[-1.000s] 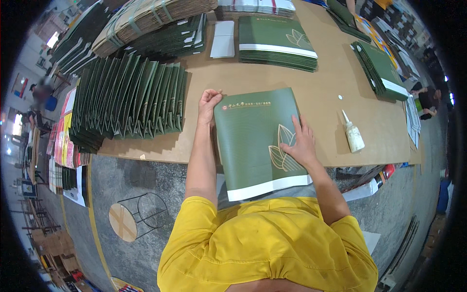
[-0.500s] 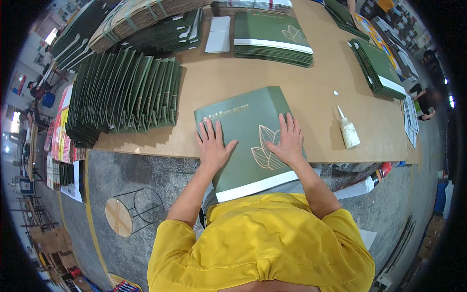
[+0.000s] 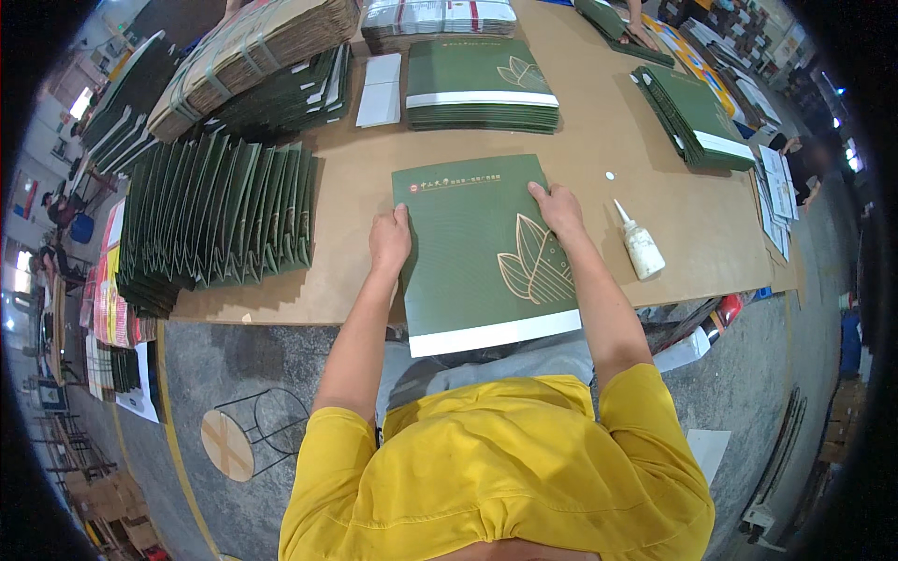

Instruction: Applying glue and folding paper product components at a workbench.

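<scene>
A flat green paper bag [image 3: 458, 252] with a gold leaf print and a white strip lies in front of me, its near end past the table's front edge. At its left edge my left hand [image 3: 390, 240] is closed, thumb on top and fingers hidden. My right hand [image 3: 560, 211] grips the upper right edge in the same way, its fingers also out of sight. To the right, a white glue bottle [image 3: 643, 249] with a pointed nozzle lies on the table.
Many folded green bags [image 3: 220, 210] stand fanned out at the left. Behind lie a stack of flat green bags [image 3: 482, 79], white cards [image 3: 379, 91] and a strapped brown bundle [image 3: 248, 61]. More green bags [image 3: 692, 117] lie far right, near another person's hand [image 3: 640, 34]. A stool [image 3: 227, 445] stands below left.
My hands have gone from lying flat on the bag to gripping its two side edges. The bag has turned straighter. The whole view has shifted slightly.
</scene>
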Tool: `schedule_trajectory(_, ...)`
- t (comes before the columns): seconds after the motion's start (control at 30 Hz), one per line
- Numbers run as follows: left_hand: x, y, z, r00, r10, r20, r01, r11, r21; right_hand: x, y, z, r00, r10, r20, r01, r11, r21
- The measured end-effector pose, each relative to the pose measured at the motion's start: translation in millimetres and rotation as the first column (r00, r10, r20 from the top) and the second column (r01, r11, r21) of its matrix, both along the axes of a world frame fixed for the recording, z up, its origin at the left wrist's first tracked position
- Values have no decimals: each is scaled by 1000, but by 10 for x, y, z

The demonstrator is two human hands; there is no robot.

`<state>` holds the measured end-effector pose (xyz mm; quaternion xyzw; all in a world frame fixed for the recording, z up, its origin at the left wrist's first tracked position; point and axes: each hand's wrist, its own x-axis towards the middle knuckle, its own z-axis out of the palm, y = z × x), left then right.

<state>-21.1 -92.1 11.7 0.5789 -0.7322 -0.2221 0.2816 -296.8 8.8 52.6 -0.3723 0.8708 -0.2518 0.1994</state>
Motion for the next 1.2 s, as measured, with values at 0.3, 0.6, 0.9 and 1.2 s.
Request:
schedule_trajectory(0.3, -62, -2, -62, 953, 37, -301, 14, 986, 166, 62, -90, -174, 996, -83, -13, 83, 997, -7)
schedule_trajectory(0.6, -46, -94, -236, 805, -348, 480, 453, 884, -118, 212, -266, -585, 621, 343, -705, -457, 889, 31)
schedule_trajectory(0.9, -309, -281, -181, 800, -392, 454, 479, 873, -90, 113, -346, -416, 688, 470, -553, -438, 876, 199)
schedule_trajectory(1.2, -215, -404, -176, 774, -307, 554, 426, 899, -97, 761, 938, -348, 709, 518, -479, -527, 840, 129)
